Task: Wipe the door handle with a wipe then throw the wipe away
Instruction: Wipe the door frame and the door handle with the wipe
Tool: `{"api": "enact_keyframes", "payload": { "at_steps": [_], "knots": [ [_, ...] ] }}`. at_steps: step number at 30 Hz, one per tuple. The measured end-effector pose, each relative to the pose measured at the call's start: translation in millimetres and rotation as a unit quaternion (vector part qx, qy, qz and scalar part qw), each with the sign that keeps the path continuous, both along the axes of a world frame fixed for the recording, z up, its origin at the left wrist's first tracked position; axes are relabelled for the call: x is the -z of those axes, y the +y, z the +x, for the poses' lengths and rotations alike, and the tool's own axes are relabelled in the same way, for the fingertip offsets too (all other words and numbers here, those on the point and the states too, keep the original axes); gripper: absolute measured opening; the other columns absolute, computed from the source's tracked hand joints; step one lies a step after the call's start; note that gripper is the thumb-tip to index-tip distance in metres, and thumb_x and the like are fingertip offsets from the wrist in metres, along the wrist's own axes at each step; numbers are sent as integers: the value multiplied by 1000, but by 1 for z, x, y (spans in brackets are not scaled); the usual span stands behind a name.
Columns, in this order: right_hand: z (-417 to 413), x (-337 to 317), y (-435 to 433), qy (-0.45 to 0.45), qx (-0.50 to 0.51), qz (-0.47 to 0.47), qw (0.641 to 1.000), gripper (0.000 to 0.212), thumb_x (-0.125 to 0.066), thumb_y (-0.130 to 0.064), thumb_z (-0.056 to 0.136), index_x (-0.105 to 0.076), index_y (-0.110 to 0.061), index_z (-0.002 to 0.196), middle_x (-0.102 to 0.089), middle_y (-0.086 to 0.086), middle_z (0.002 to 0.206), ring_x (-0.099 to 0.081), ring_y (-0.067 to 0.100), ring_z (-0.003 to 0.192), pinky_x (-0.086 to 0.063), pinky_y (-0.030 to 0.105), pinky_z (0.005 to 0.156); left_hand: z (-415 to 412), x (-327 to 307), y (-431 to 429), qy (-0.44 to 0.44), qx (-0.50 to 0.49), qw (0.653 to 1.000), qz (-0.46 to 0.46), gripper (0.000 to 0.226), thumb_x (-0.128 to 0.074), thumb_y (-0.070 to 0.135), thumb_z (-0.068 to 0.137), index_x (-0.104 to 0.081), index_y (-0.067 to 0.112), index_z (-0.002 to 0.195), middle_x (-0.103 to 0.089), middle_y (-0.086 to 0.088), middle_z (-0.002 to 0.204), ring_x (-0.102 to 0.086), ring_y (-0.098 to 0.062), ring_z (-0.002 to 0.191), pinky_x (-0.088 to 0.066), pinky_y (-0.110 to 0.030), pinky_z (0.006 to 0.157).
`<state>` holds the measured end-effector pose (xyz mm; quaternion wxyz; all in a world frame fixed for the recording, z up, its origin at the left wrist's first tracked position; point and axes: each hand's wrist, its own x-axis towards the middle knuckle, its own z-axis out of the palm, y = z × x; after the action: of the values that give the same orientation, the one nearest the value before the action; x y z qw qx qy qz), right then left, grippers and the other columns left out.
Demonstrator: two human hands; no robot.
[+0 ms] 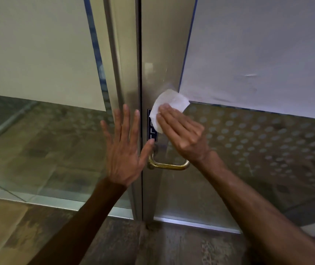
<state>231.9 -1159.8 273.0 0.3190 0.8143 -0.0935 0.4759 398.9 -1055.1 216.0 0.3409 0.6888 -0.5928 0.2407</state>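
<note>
A brass door handle (169, 165) juts from the metal frame of the right glass door, low in the middle of the view. My right hand (183, 132) presses a white wipe (170, 104) flat against the metal frame just above the handle, partly over a dark PULL label (152, 133). The wipe sticks out past my fingertips. My left hand (123, 148) lies flat with fingers spread on the left door's frame, its thumb reaching toward the handle's left mount. It holds nothing.
Two glass doors meet at a dark vertical seam (139, 73). White sheets with blue tape edges cover the upper glass (258, 54). Through the lower glass shows a tiled floor with studded paving (267, 142). A worn floor (38, 226) lies below.
</note>
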Motion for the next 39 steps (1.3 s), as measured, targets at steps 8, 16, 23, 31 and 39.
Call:
{"api": "enact_keyframes", "payload": {
  "at_steps": [8, 16, 23, 31, 39],
  "knots": [
    [-14, 15, -23, 145, 76, -12, 986, 52, -60, -17, 98, -52, 4, 145, -51, 21, 152, -46, 32, 145, -48, 46, 111, 25, 11, -17, -16, 29, 999, 5, 77, -29, 61, 109, -6, 16, 168, 10, -7, 175, 10, -27, 163, 9, -59, 130],
    [-23, 30, -23, 232, 109, 17, 966, 63, -46, -38, 109, -37, 5, 153, -38, 20, 161, -32, 29, 153, -35, 45, 123, 42, 17, -35, -57, 56, 997, -17, 81, -35, 61, 109, 4, 21, 167, 26, 0, 173, 21, -23, 161, 11, -54, 130],
    [-34, 42, -14, 354, 139, 43, 924, 78, -36, -60, 107, -38, 2, 154, -34, 19, 163, -26, 27, 155, -17, 44, 129, 41, 11, -46, -56, 55, 996, -42, 84, -30, 65, 108, 22, 28, 163, 39, 5, 168, 31, -17, 157, 20, -49, 128],
    [-23, -6, -20, 220, 207, 39, 952, 80, -30, -64, 106, -25, -6, 161, -25, 13, 169, -21, 24, 157, 3, 45, 128, 43, 11, -49, -35, 94, 994, -48, 80, -30, 61, 109, 21, 32, 163, 39, 7, 167, 31, -16, 157, 17, -49, 128],
    [-39, 57, -8, 377, 196, 78, 902, 81, -29, -64, 106, -30, -2, 158, -23, 17, 164, -15, 27, 156, 0, 44, 130, 46, 13, -52, -37, 98, 994, -43, 80, -31, 61, 109, 21, 33, 163, 39, 7, 168, 31, -16, 158, 16, -50, 128]
  ]
}}
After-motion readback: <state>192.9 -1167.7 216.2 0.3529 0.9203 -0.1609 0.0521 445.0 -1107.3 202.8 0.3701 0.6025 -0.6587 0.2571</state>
